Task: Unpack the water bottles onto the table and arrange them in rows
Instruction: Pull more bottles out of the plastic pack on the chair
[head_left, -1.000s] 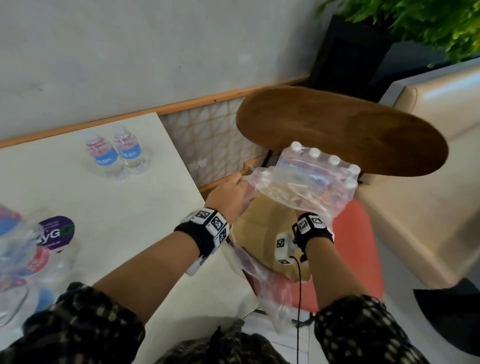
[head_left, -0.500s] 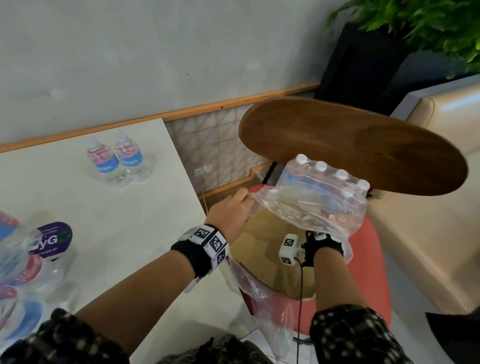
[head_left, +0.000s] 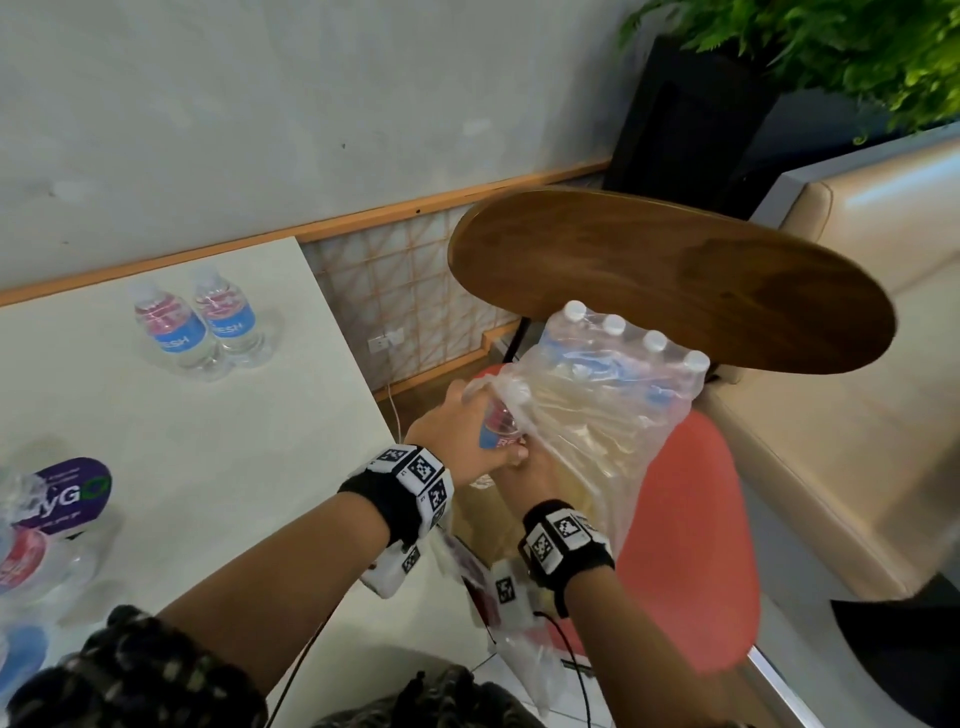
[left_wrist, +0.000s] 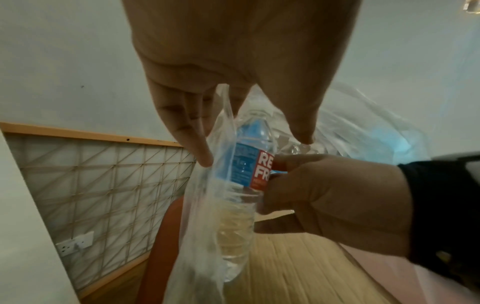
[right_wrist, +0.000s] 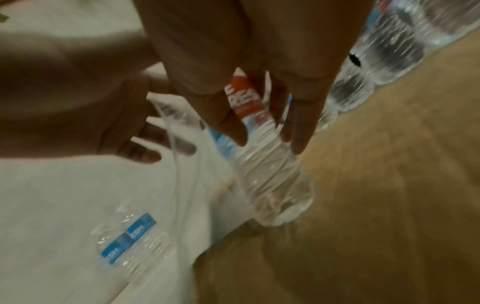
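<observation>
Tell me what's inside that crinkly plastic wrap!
Water bottles: four white caps poke up along the far side of the plastic wrap. The right hand grips one bottle at the torn end. How many more are inside is hidden.

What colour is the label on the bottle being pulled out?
Blue with a red panel, clearest in the left wrist view: label.

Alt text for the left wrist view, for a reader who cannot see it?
A right hand grips a labelled water bottle as the left hand above holds the clear plastic wrap beside it. Behind are a grey wall and a lattice panel.
</observation>
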